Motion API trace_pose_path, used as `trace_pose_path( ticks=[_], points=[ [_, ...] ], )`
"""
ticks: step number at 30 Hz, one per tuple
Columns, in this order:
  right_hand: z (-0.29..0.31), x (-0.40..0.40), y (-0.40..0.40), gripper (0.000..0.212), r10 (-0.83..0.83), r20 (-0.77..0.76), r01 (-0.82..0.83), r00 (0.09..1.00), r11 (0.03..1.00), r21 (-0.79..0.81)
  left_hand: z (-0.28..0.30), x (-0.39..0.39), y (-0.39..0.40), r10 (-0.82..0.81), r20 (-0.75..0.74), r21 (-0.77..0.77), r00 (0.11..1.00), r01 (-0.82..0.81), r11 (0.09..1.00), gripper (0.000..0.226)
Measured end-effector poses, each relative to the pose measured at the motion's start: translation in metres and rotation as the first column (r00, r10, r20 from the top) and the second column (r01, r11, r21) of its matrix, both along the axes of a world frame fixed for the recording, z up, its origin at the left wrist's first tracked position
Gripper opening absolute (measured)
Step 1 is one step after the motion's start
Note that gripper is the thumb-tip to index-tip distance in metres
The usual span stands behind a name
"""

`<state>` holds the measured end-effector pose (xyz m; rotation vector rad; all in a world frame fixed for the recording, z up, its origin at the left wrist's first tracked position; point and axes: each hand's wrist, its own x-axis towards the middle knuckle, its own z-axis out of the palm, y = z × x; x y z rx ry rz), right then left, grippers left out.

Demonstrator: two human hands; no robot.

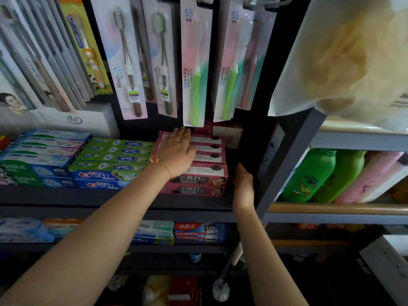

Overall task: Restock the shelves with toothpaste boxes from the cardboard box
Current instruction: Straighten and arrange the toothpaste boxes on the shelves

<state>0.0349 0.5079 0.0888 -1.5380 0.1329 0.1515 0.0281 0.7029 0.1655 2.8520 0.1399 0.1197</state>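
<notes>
Two hands at shelf (pixel 132 198). Left hand (pixel 176 153) flat, fingers straight, pressing top of pink toothpaste boxes (pixel 206 180) stacked on shelf. Right hand (pixel 242 184) open, empty, just beside stack. Step looks like tidying stack. Next: fetch more; cardboard box not seen.

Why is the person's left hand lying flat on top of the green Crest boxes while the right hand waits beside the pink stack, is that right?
Not quite. The head view shows the left hand lying flat on top of the pink baking soda toothpaste boxes, not the green Crest boxes beside them. The right hand does wait beside the pink stack, holding nothing.
</notes>
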Motion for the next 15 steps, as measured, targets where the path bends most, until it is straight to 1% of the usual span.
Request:
trace_pose_path(
  ticks=[2,4,6,9,10,12,15],
  points=[
    [-0.007,-0.011,-0.005,0.063,0.009,-0.026,-0.007,1.000,0.998,0.063,0.004,-0.013,-0.009,-0.042,0.016,0.007,0.999,0.042,0.999,0.068],
    [-0.011,-0.017,-0.006,0.059,0.033,-0.039,-0.031,0.999,0.997,0.070,0.001,-0.028,-0.019,-0.098,-0.031,0.050,0.995,0.099,0.994,0.085],
    [-0.014,-0.020,-0.002,0.052,0.078,-0.007,-0.077,0.997,0.993,0.085,-0.007,-0.035,-0.025,-0.127,-0.059,0.154,0.990,0.135,0.979,0.102],
    [-0.013,-0.032,0.004,0.061,0.150,0.082,-0.152,0.985,0.988,0.014,-0.019,-0.033,-0.028,-0.118,-0.075,0.296,0.990,0.135,0.946,0.116],
    [-0.013,-0.037,0.006,0.058,0.161,0.091,-0.162,0.983,0.987,-0.001,-0.023,-0.031,-0.029,-0.109,-0.080,0.312,0.991,0.128,0.941,0.118],
    [-0.015,-0.039,0.008,0.046,0.189,0.108,-0.187,0.976,0.982,-0.034,-0.028,-0.029,-0.030,-0.093,-0.082,0.321,0.992,0.114,0.940,0.118],
    [-0.017,-0.036,0.007,0.049,0.216,0.145,-0.201,0.966,0.973,-0.109,-0.031,-0.026,-0.030,-0.080,-0.056,0.340,0.995,0.094,0.936,0.107]
  ],
)
